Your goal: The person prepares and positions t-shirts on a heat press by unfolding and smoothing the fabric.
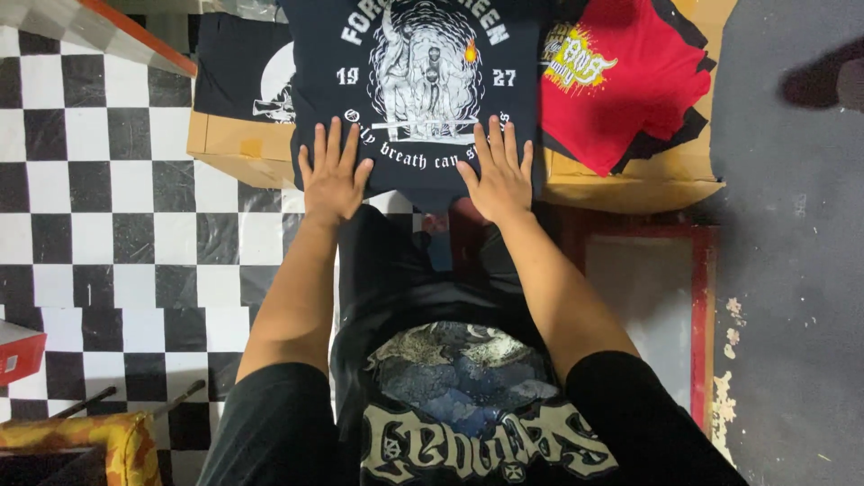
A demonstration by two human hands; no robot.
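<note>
Checkered floor (108,234), grey concrete (792,270), cardboard boxes (238,144)

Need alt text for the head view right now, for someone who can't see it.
Both hands, left hand and right hand, press flat on a dark printed T-shirt spread over a cardboard box. A red shirt lies to the right; a checkered floor on the left.

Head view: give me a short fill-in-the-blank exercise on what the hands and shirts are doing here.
1. Both hands, left hand and right hand, lie ____ on the dark printed shirt, fingers spread.
2. The shirt at the right of it is ____ in colour.
3. The floor at the left has a black-and-white ____ pattern.
4. The shirts rest on cardboard ____.

Missing words: flat; red; checkered; boxes
</note>
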